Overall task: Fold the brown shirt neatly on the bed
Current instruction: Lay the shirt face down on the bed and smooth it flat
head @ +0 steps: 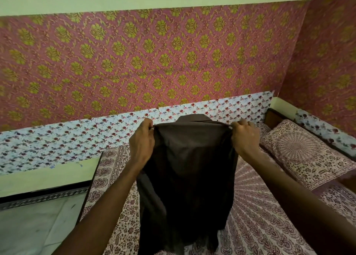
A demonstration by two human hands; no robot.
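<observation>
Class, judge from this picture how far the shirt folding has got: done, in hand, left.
Done: the brown shirt is picked up; no fold shows yet. In hand: the left hand and right hand pinch its shoulders, holding it hanging over the bed. Left: lay it flat and make every fold.

No writing, label, brand or number can be read: the wallpaper point(154, 52) and bedsheet point(260, 206) bear only patterns, and the brown shirt point(192, 168) is plain.
</observation>
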